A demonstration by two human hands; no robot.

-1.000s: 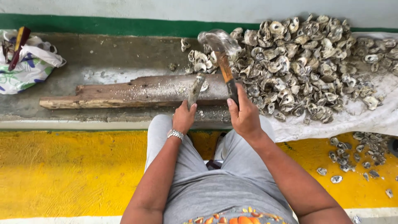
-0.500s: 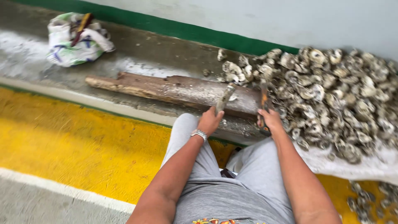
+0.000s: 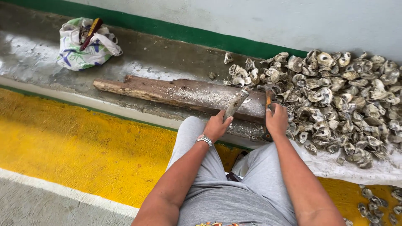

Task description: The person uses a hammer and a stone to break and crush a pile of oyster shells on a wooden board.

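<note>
I sit facing a concrete ledge. My left hand (image 3: 217,124), with a metal watch on its wrist, grips a long grey oyster (image 3: 235,104) and holds it slanted on a worn wooden plank (image 3: 167,91). My right hand (image 3: 277,119) is closed around the orange handle of a hammer (image 3: 268,100). The hammer's head is down on the plank's right end, close to the tip of the oyster. A big heap of grey oyster shells (image 3: 339,96) lies just right of both hands.
A white patterned plastic bag (image 3: 86,45) holding a red-handled tool sits on the ledge at the far left. The floor below carries a yellow painted band (image 3: 75,146) with a white stripe. Several loose shells (image 3: 377,201) lie at lower right.
The hammer was raised a second ago and is now down at the plank. The view has swung left, so the bag and yellow floor show more.
</note>
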